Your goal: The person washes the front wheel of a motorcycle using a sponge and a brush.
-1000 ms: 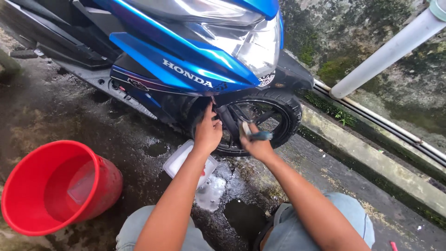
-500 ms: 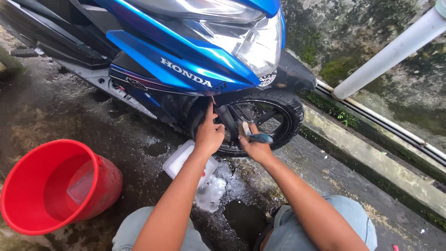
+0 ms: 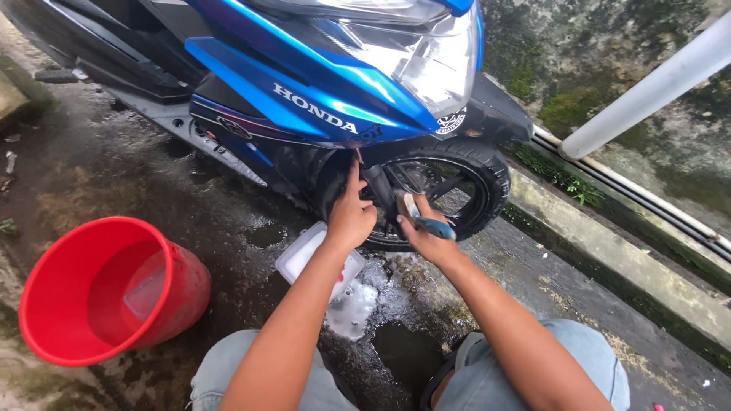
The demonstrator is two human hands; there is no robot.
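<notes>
Both hands work at the front wheel (image 3: 442, 190) of the blue scooter (image 3: 320, 84).

Our left hand (image 3: 352, 217) rests open against the tyre, one finger pointing up, as it did a moment ago; our right hand (image 3: 426, 232) grips a small brush (image 3: 426, 221) and has shifted little, so we judge the scrubbing goes on. Nearby sit a white tub (image 3: 304, 255) and a red bucket (image 3: 106, 293) on the wet ground.

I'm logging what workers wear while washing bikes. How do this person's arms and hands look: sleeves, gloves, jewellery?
Both forearms are bare, with no sleeves in view. The left hand and right hand wear no gloves, and no watch, ring or bracelet shows. Light blue denim covers the knees.
</notes>
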